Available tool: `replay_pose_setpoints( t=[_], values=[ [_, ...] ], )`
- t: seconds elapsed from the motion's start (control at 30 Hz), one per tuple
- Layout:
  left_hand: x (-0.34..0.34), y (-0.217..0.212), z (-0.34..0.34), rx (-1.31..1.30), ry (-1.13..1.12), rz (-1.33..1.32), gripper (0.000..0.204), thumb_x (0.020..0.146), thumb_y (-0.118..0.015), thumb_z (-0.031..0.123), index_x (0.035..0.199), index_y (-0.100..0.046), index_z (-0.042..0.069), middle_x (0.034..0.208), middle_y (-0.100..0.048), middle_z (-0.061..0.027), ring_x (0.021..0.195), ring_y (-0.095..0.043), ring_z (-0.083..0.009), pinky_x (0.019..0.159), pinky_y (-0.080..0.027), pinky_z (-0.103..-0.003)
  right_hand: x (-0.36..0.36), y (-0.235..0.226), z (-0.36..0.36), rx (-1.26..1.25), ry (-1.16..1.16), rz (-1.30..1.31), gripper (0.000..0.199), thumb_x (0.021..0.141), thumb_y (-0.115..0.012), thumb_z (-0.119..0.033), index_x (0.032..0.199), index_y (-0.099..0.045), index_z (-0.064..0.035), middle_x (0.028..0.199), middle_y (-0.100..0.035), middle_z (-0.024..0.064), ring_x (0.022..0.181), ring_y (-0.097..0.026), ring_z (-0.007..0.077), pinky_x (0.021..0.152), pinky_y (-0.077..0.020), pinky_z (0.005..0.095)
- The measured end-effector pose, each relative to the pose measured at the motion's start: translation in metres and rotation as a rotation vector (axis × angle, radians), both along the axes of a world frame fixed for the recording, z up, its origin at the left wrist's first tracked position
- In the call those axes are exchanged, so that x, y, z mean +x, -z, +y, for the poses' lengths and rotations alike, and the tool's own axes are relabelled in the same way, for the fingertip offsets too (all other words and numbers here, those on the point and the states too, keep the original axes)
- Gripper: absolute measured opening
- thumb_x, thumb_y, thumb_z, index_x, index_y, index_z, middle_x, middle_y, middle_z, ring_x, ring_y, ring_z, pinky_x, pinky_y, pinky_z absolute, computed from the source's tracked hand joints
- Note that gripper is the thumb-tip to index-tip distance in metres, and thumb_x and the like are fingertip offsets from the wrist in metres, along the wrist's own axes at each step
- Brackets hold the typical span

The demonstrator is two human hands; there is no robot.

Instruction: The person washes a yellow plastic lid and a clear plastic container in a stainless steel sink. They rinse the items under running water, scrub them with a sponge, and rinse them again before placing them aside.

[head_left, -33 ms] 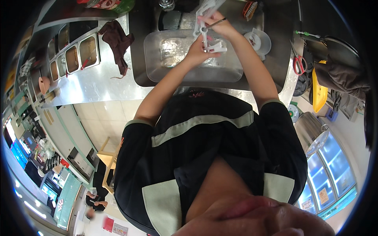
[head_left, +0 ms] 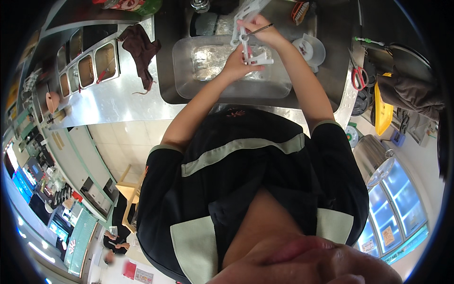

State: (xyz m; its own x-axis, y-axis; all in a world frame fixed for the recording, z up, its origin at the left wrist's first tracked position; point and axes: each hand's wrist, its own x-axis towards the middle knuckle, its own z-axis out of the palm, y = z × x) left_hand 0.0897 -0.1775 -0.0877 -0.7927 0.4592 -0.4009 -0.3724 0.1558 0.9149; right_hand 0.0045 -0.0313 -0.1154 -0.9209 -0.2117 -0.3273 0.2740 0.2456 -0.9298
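Observation:
Over the sink, my left hand is closed around the lower end of a white plastic part with ring-shaped joints and a short arm. The far end of that part is gripped by my right hand. A thin dark metal rod lies across the right hand, its inner end close to a white ring; how the fingers hold it is hard to make out. Below both hands, a clear plastic tub with shiny wet contents sits in the sink.
Clear bowls stand in the metal sink, right of the tub. An orange brush lies behind. Red-handled scissors are on the right edge. A brown cloth and metal food pans are left. Another person is far off.
The rod's outer end sits slightly lower. Both hands keep nearly the same place and grip on the white plastic part.

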Motion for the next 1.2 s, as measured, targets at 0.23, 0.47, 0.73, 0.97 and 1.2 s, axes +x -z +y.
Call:
replay_pose_setpoints(
  t=[0.23, 0.47, 0.73, 0.97, 1.2],
  values=[
    [0.018, 0.002, -0.009, -0.061, 0.047, 0.076, 0.065, 0.052, -0.086, 0.024, 0.096, -0.043, 0.001, 0.084, -0.052, -0.0058, 0.074, -0.052, -0.0141, 0.067, -0.046, -0.028, 0.006, -0.057, -0.01, 0.356, -0.043, 0.092, 0.047, 0.086, -0.049, -0.045, 0.105, -0.054, -0.0026, 0.083, -0.06, 0.0075, 0.075, -0.057, 0.018, 0.07, -0.0448, 0.0317],
    [0.007, 0.01, -0.009, -0.093, 0.065, 0.013, 0.054, 0.058, -0.082, 0.018, 0.093, -0.044, 0.004, 0.073, -0.054, -0.002, 0.07, -0.055, -0.012, 0.065, -0.045, -0.026, 0.003, -0.091, -0.013, 0.281, 0.106, 0.26, 0.048, 0.088, -0.041, -0.048, 0.101, -0.059, -0.0059, 0.068, -0.056, 0.0093, 0.063, -0.055, 0.021, 0.06, -0.0427, 0.0322],
    [-0.029, -0.003, -0.007, -0.087, -0.189, 0.089, 0.058, 0.082, -0.06, 0.037, 0.122, -0.045, -0.003, 0.083, -0.064, -0.0075, 0.085, -0.059, -0.0169, 0.077, -0.043, -0.027, -0.037, -0.028, 0.042, 0.103, 0.266, 0.231, 0.036, 0.086, -0.052, -0.036, 0.086, -0.062, -0.0019, 0.064, -0.057, 0.0095, 0.064, -0.056, 0.0178, 0.061, -0.0429, 0.0337],
    [-0.094, -0.016, 0.017, -0.344, -0.106, 0.404, 0.038, 0.084, -0.057, 0.037, 0.089, -0.061, 0.0, 0.072, -0.062, -0.0073, 0.063, -0.06, -0.0183, 0.056, -0.046, -0.029, -0.016, -0.083, 0.086, 0.67, 0.508, 0.622, 0.041, 0.087, -0.047, -0.036, 0.075, -0.06, 0.0011, 0.069, -0.058, 0.0211, 0.069, -0.057, 0.0372, 0.063, -0.0432, 0.0415],
    [-0.142, -0.032, 0.062, 0.201, -0.107, -0.005, 0.024, 0.083, -0.061, 0.026, 0.085, -0.063, 0.002, 0.067, -0.059, -0.0035, 0.056, -0.055, -0.0112, 0.05, -0.042, -0.023, -0.013, -0.085, 0.11, 0.665, 0.538, 0.424, 0.048, 0.09, -0.041, -0.039, 0.084, -0.061, 0.004, 0.08, -0.058, 0.0267, 0.084, -0.055, 0.0411, 0.073, -0.0414, 0.0431]
  ],
)
